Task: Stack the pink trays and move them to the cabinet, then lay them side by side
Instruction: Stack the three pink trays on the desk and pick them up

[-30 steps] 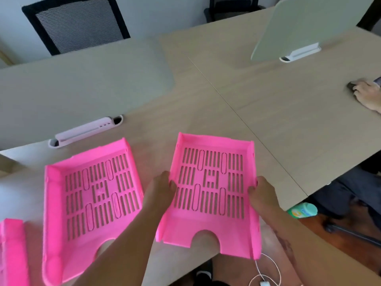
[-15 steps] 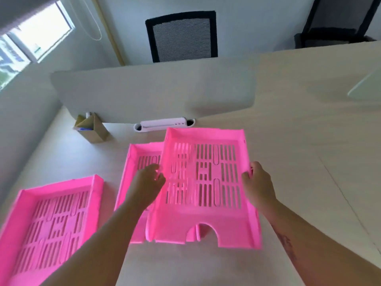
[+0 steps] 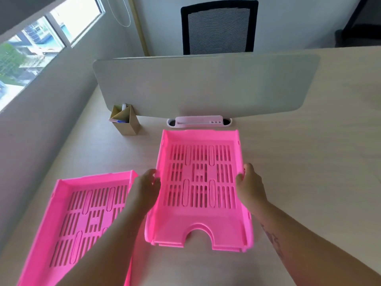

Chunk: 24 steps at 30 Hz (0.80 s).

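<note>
At the far left of the worktop (image 3: 309, 162) I note one loose pink tray (image 3: 68, 219), flat on the surface and partly covered by my left forearm. Just to its right, my left hand (image 3: 147, 190) grips the left wall of the stacked trays (image 3: 201, 182), fingers closed around the rim. The stack sits in front of the white divider foot (image 3: 199, 121); a second rim shows under the top tray along the front edge, so I judge it to be nested onto another. My right hand (image 3: 249, 188) clasps the right wall in the same way, fingers curled over the edge. To do this step well, I press both sides down evenly until the rims seat flush, keep the front notches aligned, then check for rocking before reaching for the loose tray. Uneven pressure could, in my judgement, jam one corner. No brand, label or readable writing is visible on the trays, the cardboard pen holder (image 3: 125, 122) or the divider.
</note>
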Motion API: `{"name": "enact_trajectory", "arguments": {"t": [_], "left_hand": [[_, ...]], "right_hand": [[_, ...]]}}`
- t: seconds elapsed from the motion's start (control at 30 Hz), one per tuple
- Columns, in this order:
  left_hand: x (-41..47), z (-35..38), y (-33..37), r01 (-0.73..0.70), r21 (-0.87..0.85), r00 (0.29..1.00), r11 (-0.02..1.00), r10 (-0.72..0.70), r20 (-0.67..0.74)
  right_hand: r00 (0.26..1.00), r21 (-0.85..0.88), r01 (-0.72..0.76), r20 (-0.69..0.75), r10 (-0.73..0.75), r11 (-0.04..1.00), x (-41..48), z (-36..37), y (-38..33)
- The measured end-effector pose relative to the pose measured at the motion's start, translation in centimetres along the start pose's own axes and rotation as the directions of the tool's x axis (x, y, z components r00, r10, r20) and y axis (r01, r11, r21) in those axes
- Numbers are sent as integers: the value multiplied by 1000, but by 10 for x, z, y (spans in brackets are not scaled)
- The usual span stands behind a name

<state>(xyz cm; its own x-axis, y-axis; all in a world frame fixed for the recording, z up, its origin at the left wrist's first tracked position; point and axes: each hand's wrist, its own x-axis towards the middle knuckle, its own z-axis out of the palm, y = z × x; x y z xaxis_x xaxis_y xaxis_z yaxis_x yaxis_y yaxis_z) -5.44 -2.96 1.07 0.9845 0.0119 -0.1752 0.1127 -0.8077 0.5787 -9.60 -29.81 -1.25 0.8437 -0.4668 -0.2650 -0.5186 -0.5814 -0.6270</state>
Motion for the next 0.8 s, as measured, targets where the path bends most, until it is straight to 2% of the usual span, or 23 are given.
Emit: {"name": "enact_trajectory", "arguments": {"t": [0.17, 0.23, 0.33, 0.53, 0.6, 0.67, 0.73, 0.8], "left_hand": [[7, 10, -15, 65, -15, 988, 998, -62, 140], [4, 16, -18, 140, -107, 972, 984, -117, 203], [5, 21, -24, 173, -171, 970, 970, -138, 198], [9, 12, -26, 162, -138, 969, 977, -131, 208], [7, 2, -24, 131, -147, 979, 980, -104, 177], [0, -14, -25, 106, -142, 992, 984, -94, 90], [-11, -31, -32, 83, -94, 996, 992, -86, -21], [-25, -47, -42, 87, -25, 992, 996, -89, -92]], "right_hand": [[1000, -54, -23, 9, 24, 998, -2, 4, 0], [999, -56, -23, 27, 24, 998, -3, 4, 0], [1000, -72, -12, 12, 13, 997, -3, 6, 0], [1000, -42, -12, 9, 12, 999, -2, 2, -2], [992, -87, 95, -69, -101, 992, -1, -4, -13], [953, -163, 258, -118, -278, 952, -2, -7, -35], [897, -198, 408, -93, -431, 891, -6, -2, -62], [858, -170, 503, -15, -513, 847, -13, 14, -86]]}}
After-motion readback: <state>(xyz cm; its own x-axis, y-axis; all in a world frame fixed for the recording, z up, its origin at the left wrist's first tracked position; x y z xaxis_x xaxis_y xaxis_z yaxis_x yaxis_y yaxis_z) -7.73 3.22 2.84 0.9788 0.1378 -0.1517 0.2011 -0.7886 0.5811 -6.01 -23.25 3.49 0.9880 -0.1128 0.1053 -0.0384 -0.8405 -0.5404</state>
